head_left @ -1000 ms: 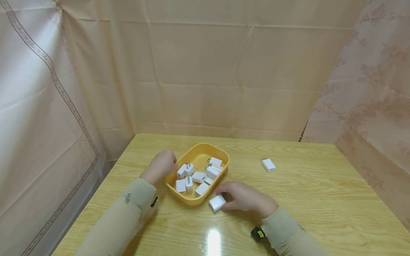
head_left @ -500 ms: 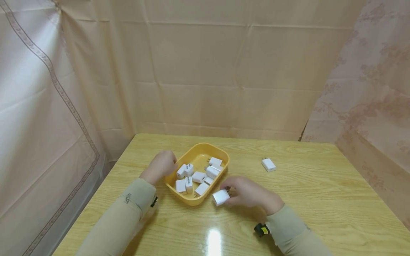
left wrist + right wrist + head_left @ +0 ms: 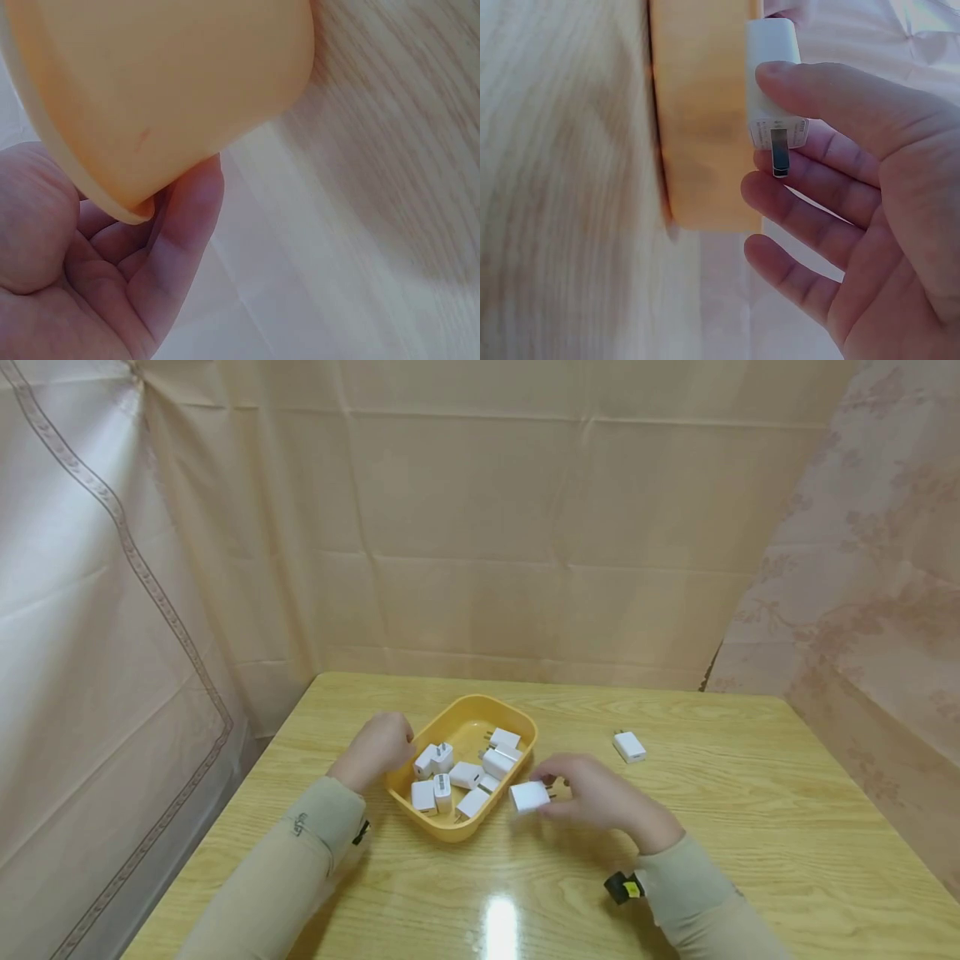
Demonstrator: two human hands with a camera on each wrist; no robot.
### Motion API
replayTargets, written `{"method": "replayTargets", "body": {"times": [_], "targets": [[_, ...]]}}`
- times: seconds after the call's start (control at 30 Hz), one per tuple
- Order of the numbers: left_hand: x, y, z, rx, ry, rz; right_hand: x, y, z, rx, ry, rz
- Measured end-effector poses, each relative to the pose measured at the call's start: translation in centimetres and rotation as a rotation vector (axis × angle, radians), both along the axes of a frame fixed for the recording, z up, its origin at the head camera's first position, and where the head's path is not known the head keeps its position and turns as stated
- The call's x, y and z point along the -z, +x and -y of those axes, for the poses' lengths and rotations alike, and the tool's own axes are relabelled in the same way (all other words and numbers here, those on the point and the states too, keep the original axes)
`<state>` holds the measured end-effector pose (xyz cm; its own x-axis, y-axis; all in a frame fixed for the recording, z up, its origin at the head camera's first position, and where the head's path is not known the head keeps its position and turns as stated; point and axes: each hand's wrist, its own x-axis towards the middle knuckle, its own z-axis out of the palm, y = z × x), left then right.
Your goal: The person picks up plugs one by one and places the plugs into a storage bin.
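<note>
A yellow plastic bin (image 3: 447,833) stands on the table, holding several white plug chargers (image 3: 467,775). My left hand (image 3: 378,750) grips the bin's left rim; in the left wrist view its fingers (image 3: 191,225) curl round the lip from outside. Just off the bin's right side, my right hand (image 3: 592,793) pinches a white charger (image 3: 529,797) between thumb and fingers. Metal prongs (image 3: 780,154) stick out of that charger toward the palm in the right wrist view.
Another white charger (image 3: 629,747) lies on the wooden table (image 3: 720,793) to the right, beyond my right hand. Cloth curtains (image 3: 480,527) hang behind the table and at both sides.
My right hand has lifted the charger from the table beside the bin and moved it a little right and away from me. The left hand and the bin have stayed put.
</note>
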<state>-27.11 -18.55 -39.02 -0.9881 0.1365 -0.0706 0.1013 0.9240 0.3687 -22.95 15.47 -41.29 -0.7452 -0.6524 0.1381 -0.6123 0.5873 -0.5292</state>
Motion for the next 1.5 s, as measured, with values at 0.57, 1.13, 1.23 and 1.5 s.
{"method": "replayTargets", "body": {"times": [0.57, 1.13, 1.23, 1.5], "targets": [[0.0, -0.2, 0.0, 0.010, -0.008, 0.001, -2.7, -0.7, -1.1, 0.081, -0.030, -0.091], [0.0, -0.2, 0.1, 0.014, -0.009, 0.002, -3.3, -1.9, 0.2, 0.115, -0.050, -0.096], [0.1, -0.3, 0.2, 0.011, -0.002, 0.007, -3.5, -2.3, 0.8, 0.130, -0.039, -0.105], [0.4, -0.4, 0.6, 0.002, 0.037, 0.016, -3.8, -3.6, 2.0, 0.161, -0.031, -0.093]]}}
